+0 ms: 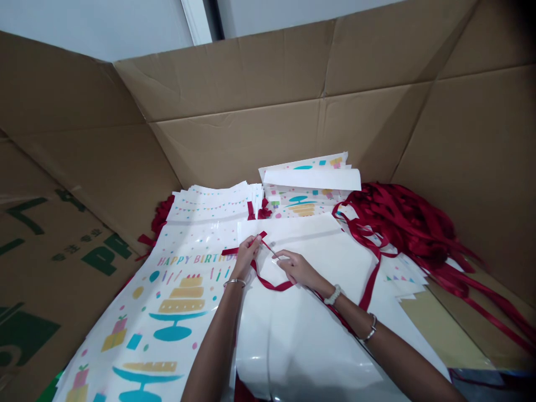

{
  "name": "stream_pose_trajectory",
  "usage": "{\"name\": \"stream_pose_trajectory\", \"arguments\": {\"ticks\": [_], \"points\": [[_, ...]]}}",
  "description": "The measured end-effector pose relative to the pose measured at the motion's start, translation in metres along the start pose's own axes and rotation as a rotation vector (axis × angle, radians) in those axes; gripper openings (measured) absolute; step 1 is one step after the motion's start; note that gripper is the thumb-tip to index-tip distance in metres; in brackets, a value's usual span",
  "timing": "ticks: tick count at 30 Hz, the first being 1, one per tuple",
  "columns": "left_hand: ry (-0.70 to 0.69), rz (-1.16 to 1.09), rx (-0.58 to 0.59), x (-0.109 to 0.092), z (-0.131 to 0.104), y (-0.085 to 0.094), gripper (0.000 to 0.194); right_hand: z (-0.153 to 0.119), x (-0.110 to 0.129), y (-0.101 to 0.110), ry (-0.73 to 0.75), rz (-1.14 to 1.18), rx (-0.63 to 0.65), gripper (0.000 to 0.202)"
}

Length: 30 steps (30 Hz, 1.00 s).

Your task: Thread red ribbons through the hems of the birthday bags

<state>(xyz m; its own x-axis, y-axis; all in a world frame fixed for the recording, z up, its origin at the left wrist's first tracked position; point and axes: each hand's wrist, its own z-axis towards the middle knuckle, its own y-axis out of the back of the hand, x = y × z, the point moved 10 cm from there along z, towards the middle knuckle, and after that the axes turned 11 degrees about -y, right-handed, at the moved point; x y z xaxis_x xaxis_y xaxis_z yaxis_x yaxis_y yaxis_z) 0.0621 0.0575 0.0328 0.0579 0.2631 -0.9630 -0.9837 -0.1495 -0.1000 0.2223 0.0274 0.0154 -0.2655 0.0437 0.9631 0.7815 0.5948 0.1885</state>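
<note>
My left hand (247, 254) pinches a red ribbon (272, 285) over the upper part of a white sheet (310, 245). To its right, my right hand (296, 267) has its fingers closed on the same ribbon. A thin stretch of ribbon runs taut between the two hands, and a loop hangs below them. One ribbon end sticks out left of my left hand. The white sheet curves down toward me, its surface glossy. Beside it on the left lies a stack of printed birthday sheets (180, 240) with cakes and lettering.
Tall cardboard walls (251, 134) enclose the work area at the back and sides. A tangled heap of red ribbons (402, 223) lies at the right, with strands trailing toward the lower right. Folded printed sheets (312, 180) stand at the back. More red ribbon (162, 216) shows at the left edge.
</note>
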Motion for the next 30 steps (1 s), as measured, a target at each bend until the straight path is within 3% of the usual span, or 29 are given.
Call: {"name": "stream_pose_trajectory", "arguments": {"ticks": [5,8,13,19,25,30], "points": [[-0.025,-0.107,0.029,-0.008,-0.002,-0.004,0.038,-0.002,0.001,0.000,0.016,0.018,0.008,0.041],[-0.009,-0.220,0.054,-0.008,-0.002,-0.006,0.046,-0.003,0.003,-0.002,0.026,0.029,0.032,0.040],[0.044,-0.334,0.105,-0.003,-0.001,-0.011,0.038,-0.005,0.011,-0.001,0.032,0.074,0.034,0.043],[0.125,-0.519,0.013,0.004,-0.005,-0.015,0.043,-0.011,0.022,0.007,0.048,0.093,-0.031,0.044],[0.250,-0.592,-0.035,0.020,-0.016,-0.031,0.042,-0.014,0.032,0.012,0.129,0.007,-0.133,0.038],[0.214,-0.586,-0.116,0.025,-0.017,-0.034,0.032,-0.016,0.032,0.010,0.196,-0.043,-0.179,0.029]]}}
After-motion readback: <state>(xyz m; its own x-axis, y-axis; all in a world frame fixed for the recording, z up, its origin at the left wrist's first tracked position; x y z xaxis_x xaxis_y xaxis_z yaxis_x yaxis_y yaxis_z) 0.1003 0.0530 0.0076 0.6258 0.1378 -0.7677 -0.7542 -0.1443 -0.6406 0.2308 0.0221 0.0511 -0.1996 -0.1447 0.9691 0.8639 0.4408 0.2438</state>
